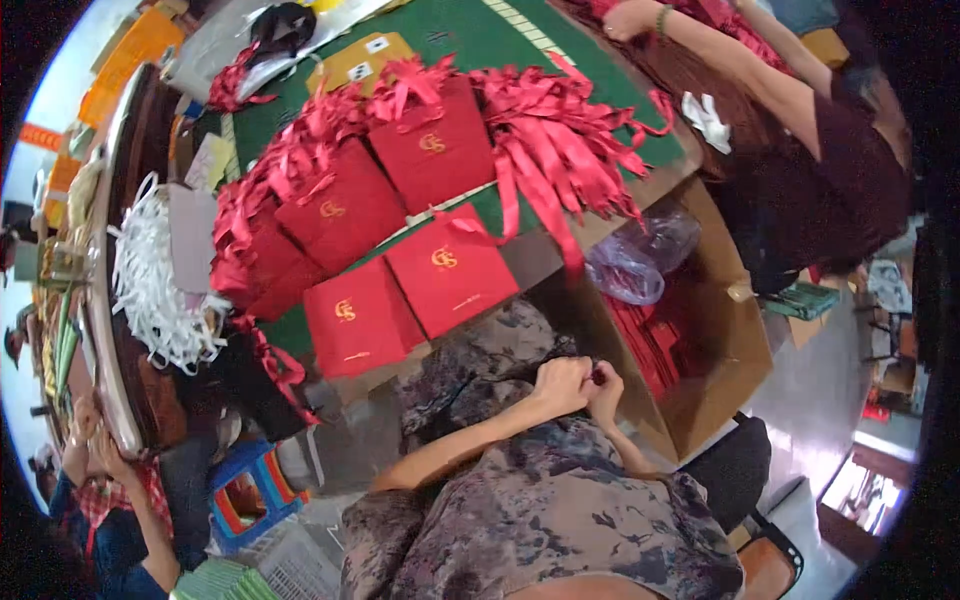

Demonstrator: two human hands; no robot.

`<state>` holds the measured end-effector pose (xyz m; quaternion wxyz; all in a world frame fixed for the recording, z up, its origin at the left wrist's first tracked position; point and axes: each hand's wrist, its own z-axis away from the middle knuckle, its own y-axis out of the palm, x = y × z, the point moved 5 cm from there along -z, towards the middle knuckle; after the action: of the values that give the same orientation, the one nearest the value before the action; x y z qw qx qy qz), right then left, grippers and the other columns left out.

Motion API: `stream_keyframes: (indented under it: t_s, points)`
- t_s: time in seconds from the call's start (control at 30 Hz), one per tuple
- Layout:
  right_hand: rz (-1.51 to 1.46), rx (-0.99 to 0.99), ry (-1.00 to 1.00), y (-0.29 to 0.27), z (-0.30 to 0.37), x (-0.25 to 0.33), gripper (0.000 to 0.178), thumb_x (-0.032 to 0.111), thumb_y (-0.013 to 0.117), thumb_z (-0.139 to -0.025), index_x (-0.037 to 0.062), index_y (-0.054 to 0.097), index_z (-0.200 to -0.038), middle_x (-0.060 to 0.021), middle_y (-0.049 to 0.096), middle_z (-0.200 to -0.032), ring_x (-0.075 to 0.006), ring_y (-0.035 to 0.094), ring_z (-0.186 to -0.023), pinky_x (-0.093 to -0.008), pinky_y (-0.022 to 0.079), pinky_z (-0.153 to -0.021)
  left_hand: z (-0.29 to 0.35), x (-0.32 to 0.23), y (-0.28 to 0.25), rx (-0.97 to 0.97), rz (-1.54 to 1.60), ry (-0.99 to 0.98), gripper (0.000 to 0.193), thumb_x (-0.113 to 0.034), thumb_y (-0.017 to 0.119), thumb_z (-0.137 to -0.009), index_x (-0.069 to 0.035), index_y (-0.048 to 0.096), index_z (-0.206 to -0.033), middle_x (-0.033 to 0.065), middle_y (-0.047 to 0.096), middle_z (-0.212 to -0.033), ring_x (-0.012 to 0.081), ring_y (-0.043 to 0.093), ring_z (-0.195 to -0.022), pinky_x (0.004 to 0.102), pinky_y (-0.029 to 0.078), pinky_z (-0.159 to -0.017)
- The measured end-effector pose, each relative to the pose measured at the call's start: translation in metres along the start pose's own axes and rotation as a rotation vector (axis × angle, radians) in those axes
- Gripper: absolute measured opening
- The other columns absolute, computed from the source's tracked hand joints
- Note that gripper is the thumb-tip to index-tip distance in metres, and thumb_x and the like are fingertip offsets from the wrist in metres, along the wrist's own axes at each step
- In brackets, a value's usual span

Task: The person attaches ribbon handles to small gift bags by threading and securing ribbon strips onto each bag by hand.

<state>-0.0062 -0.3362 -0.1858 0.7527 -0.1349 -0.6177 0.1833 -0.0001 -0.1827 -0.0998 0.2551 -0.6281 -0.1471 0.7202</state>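
Left fingers [577,374] and right fingers [609,384] curled together above my lap [490,365]; can't tell what's gripped. Two red bags [465,292] lie at surface's [455,22] near edge, probably for easy reach.

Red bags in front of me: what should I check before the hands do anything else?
1. Hands close together: ok; left hand and right hand meet.
2. Something held: cannot tell; too small to see.
3. Two front red bags side by side: ok.
4. Red ribbons tidy: not ok; they lie in a messy heap.
5. Cardboard box open: ok; red things show inside.
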Motion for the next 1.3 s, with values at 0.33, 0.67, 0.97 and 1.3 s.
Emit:
stream_keyframes:
  t_s: [0.33, 0.67, 0.97, 1.3]
  points:
    - [0.426, 0.278, -0.370, -0.021, 0.000, 0.046, 0.014, 0.007, 0.070, -0.079, 0.0011, 0.066, -0.091, -0.0166, 0.060, -0.078, -0.0262, 0.060, -0.067, -0.0383, 0.046, -0.064, 0.004, 0.012, 0.005, 0.027, 0.094, -0.063, 0.011, -0.018, 0.067, -0.075, -0.008, 0.064, -0.079, 0.0168, 0.067, -0.073, 0.0385, 0.067, -0.073, 0.0502, 0.053, -0.065]
    - [0.074, 0.552, -0.117, -0.011, 0.004, 0.016, 0.013, 0.004, 0.051, -0.091, -0.0018, 0.062, -0.096, -0.0026, 0.062, -0.078, -0.0129, 0.057, -0.076, -0.0310, 0.048, -0.069, 0.009, 0.018, -0.008, 0.036, 0.104, -0.107, 0.016, -0.025, 0.069, -0.078, -0.010, 0.068, -0.079, 0.0163, 0.068, -0.074, 0.0385, 0.068, -0.074, 0.0501, 0.053, -0.066]
    - [0.815, 0.723, -0.042, -0.090, -0.001, 0.005, 0.013, 0.010, 0.065, -0.083, 0.0065, 0.072, -0.093, -0.0109, 0.072, -0.083, -0.0231, 0.070, -0.076, -0.0362, 0.053, -0.068, 0.154, 0.077, -0.148, -0.332, -0.122, -0.229, 0.016, -0.014, 0.068, -0.092, 0.000, 0.068, -0.101, 0.0109, 0.071, -0.089, 0.0186, 0.068, -0.077, 0.0298, 0.053, -0.072]
    - [0.719, 1.140, -0.013, -0.062, 0.019, 0.009, 0.035, 0.029, 0.080, -0.076, 0.0094, 0.074, -0.104, -0.0159, 0.072, -0.097, -0.0328, 0.069, -0.091, -0.0423, 0.052, -0.076, 0.425, 0.247, -0.057, 0.088, -0.223, -0.581, 0.024, -0.021, 0.066, -0.086, -0.007, 0.064, -0.106, 0.0162, 0.067, -0.086, 0.0361, 0.065, -0.076, 0.0464, 0.051, -0.066]
